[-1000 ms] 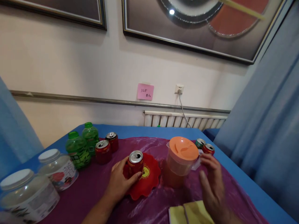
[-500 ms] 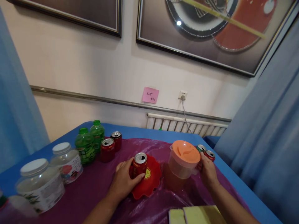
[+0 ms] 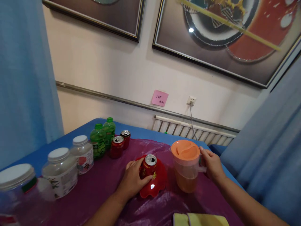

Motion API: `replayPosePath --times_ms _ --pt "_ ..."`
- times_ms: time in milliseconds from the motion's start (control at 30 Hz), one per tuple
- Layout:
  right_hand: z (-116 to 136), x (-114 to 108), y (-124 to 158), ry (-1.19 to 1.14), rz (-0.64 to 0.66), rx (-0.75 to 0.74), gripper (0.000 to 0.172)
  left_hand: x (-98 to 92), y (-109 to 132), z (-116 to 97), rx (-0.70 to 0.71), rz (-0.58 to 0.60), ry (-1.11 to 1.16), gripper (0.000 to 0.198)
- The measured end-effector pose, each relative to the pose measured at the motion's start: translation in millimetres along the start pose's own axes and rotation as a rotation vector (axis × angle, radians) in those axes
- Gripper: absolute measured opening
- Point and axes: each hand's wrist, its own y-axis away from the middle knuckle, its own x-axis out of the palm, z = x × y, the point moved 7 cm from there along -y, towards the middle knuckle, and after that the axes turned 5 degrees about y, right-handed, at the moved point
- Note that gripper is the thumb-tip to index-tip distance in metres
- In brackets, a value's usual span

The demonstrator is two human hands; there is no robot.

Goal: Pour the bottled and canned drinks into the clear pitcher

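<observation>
My left hand (image 3: 134, 179) is curled around a red drink can (image 3: 149, 166) with an opened top. The can stands upright over a red scalloped plate (image 3: 161, 177). At the right, my right hand (image 3: 213, 164) grips the handle side of a clear plastic pitcher (image 3: 187, 175), fingers close to its orange lid (image 3: 185, 150). Brownish liquid shows in the lower part of the pitcher, which is upright. My right fingertips are partly hidden behind the handle.
Left of the purple sheet (image 3: 103, 188) are two red cans (image 3: 117, 147), green bottles (image 3: 98, 141) and several clear jars with white lids (image 3: 60, 175). A folded yellow cloth (image 3: 202, 219) lies at the front. A radiator (image 3: 174, 127) runs along the wall behind.
The view has swung left, showing more jars. My right hand and the pitcher have shifted left, closer to the plate. My left hand stays on the can. Two cans at right are now mostly hidden.
</observation>
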Motion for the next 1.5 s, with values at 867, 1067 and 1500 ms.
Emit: replayPosePath --times_ms 867,1067,1500 --pt "95 34 -15 0.275 0.215 -0.159 0.058 4.1 7 0 -0.01 0.064 0.05 0.067" --pt "97 42 -14 0.307 0.26 -0.198 0.057 4.3 8 -1 -0.016 0.082 0.071 0.067" --pt "103 57 -9 0.344 0.284 -0.231 0.055 4.4 9 -2 0.0 0.074 0.091 0.065"
